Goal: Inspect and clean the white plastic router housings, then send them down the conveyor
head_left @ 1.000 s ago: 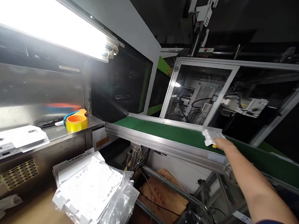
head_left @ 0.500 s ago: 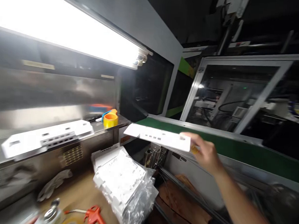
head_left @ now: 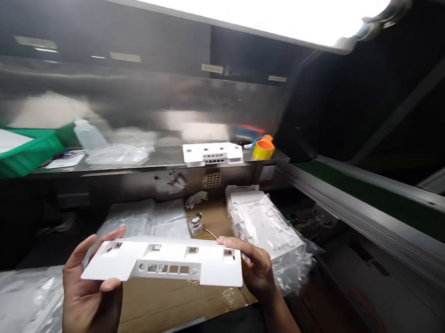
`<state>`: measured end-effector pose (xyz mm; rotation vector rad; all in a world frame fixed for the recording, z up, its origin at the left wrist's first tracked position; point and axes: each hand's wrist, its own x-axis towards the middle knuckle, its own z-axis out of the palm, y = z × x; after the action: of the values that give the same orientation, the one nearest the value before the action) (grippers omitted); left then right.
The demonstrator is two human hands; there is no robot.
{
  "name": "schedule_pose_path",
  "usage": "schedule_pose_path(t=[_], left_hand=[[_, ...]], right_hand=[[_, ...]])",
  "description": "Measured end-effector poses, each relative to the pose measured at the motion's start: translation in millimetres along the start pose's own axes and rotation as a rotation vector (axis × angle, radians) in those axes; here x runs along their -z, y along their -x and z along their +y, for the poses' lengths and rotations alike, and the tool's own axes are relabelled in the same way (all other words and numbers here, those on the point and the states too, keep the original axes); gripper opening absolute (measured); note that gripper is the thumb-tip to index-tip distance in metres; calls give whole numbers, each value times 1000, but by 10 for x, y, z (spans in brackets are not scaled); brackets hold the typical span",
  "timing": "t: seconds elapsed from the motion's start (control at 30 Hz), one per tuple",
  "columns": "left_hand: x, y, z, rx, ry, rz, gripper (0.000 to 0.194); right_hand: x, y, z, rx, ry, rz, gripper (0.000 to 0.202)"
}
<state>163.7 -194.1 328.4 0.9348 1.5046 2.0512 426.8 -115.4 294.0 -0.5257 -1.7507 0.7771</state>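
Observation:
Between my hands is a white plastic housing cover, held level above the bench. Square slots run along its top, and a recessed strip carries a row of port openings. My left hand grips its left end, thumb at the lower edge and fingers behind. My right hand grasps the right end, with fingers over the top edge. A similar white cover lies on the metal shelf beyond. To the right, a stack of white plastic parts sits partly in clear bags.
Cardboard covers the bench under my hands. A small pump bottle stands on it. A yellow tape roll, a squeeze bottle and a green bin are on the shelf. The green conveyor runs at right.
The view has swung left. The cover, earlier in my right hand by the conveyor, is now over the bench in front of me. My left hand has come into view and grips its other end.

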Motion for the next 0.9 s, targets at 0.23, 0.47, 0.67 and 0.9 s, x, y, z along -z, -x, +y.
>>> schedule_pose_path(t=[0.23, 0.47, 0.67, 0.9], left_hand=[[338, 135, 123, -122, -62, 96, 89], [502, 176, 166, -171, -30, 129, 93], [538, 201, 114, -164, -11, 98, 95], [622, 136, 6, 120, 262, 98, 94]], right_hand=[[-327, 44, 151, -69, -128, -94, 38], [-450, 48, 193, -79, -170, -111, 35], [-463, 124, 245, -121, -149, -91, 34], [-427, 188, 327, -70, -138, -77, 33]])
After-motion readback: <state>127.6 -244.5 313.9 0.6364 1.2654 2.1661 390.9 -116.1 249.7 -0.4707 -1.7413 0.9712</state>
